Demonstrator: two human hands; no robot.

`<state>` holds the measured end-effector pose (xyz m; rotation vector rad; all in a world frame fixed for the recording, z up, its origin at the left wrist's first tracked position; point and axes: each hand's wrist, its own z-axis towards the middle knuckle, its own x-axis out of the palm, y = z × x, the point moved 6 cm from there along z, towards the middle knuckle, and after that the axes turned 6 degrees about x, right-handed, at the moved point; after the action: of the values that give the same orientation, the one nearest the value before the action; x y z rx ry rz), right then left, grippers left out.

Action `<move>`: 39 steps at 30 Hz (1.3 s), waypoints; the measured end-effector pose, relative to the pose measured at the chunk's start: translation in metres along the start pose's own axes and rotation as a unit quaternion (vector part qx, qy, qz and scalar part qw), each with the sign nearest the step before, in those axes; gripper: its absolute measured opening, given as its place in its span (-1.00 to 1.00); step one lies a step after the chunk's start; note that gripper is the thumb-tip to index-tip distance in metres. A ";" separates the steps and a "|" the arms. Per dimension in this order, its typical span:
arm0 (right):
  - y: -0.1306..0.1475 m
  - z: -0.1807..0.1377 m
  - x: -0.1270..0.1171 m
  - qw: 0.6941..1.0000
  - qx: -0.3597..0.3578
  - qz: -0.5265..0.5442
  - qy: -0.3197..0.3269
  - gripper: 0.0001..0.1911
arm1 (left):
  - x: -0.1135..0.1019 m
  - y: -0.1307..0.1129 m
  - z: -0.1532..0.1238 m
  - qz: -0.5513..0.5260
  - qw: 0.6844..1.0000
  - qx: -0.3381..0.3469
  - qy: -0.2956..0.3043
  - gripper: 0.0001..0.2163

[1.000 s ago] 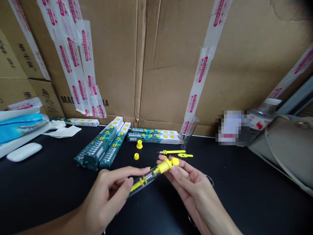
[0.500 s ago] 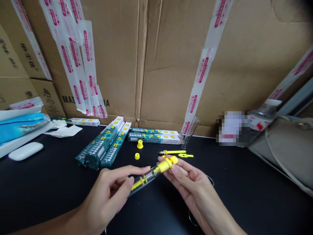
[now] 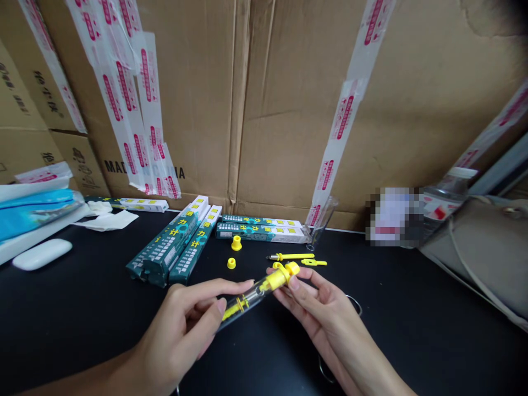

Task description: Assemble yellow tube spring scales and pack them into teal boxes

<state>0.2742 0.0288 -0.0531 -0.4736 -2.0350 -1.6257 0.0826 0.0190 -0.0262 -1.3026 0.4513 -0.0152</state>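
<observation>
Tilted up to the right, a clear-tubed spring scale (image 3: pixel 251 296) is held between my two hands, with yellow parts and a metal spring showing inside. My left hand (image 3: pixel 187 324) is closed around the tube's lower end, its index finger stretched along the top. At the upper end, the fingers of my right hand (image 3: pixel 319 305) pinch the yellow cap (image 3: pixel 277 278). Beyond the hands lie two small yellow caps (image 3: pixel 236 243), a yellow rod with a metal tip (image 3: pixel 292 257) and a flat yellow piece (image 3: pixel 314 263).
Dark green and white boxes (image 3: pixel 177 242) lie left of centre, more (image 3: pixel 264 231) at the back. A clear tube (image 3: pixel 322 225) leans against the cardboard wall (image 3: pixel 289 110). At left are a blue packet (image 3: pixel 37 212) and white case (image 3: pixel 42 254); at right, a bottle (image 3: pixel 445 201) and bag (image 3: pixel 482 247).
The yellow cap has turned slightly in my right fingers, and a yellow loop beside it now shows more. My left hand keeps its hold on the tube.
</observation>
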 end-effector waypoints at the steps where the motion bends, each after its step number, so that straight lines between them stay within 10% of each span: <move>1: 0.000 0.000 0.000 1.000 0.003 0.006 -0.003 -0.79 | 0.000 0.000 0.000 0.002 1.000 -0.002 0.001 -0.58; 39: 0.002 -0.003 0.001 0.999 -0.027 -0.009 -0.027 -0.59 | -0.001 0.019 0.016 -0.084 0.977 -0.138 0.138 -0.49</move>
<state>0.2750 0.0260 -0.0505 -0.5240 -2.0443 -1.6996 0.0819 0.0393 -0.0405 -1.6195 0.5949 -0.2865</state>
